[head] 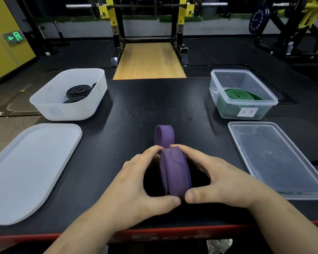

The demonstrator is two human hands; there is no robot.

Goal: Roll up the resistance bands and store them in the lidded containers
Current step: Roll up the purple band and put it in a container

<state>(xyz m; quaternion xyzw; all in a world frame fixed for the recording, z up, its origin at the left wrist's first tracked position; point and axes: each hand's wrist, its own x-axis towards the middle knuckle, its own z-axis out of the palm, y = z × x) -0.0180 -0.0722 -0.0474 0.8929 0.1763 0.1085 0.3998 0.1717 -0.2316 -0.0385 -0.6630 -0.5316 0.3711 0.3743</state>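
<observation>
Both hands up front, near table (136, 110) edge. Left hand (136, 182) & right hand (215, 178) cup a purple band (174, 173), rolled on edge btwn them, thumbs at the near side of the roll, fingertips meeting at its top. Both grip the roll; a loose loop of the same band stands just beyond the fingers. Left of left hand: white lid (26, 169) lying flat; beyond it, white tub (72, 96) w/ black rolled bands (78, 91) inside. Right of right hand: clear lid (275, 158) flat on table; beyond it, clear container (242, 94), open, w/ green rolled band (240, 95) inside & a paper label (247, 112) on the front wall.
</observation>
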